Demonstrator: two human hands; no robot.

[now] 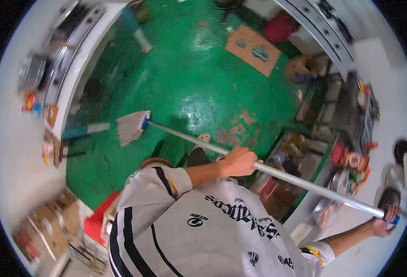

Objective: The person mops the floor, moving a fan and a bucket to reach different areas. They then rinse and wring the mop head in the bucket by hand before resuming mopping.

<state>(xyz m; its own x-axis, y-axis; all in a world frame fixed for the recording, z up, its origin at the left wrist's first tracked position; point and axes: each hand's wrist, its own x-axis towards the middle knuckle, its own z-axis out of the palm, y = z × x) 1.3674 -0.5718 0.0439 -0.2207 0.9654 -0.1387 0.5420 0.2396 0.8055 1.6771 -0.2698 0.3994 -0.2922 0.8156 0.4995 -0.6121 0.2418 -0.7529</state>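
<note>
A mop with a greyish string head [130, 129] and a blue socket rests on the green floor [185, 83], left of my feet. Its long silver handle [300, 180] slants from there across the front of my body to the right. My left hand [239, 161] is closed around the middle of the handle, in front of my chest. Out at the far right, my right hand [385, 226] grips the blue-capped top end. A light-coloured shoe [203, 138] of mine shows just beyond the handle.
A flattened cardboard sheet [254, 51] lies on the floor ahead. Counters with stoves [323, 27] line the upper sides. A glass-sided cabinet [300, 157] stands close on my right. Cardboard boxes [49, 226] and a red item [101, 219] are at lower left.
</note>
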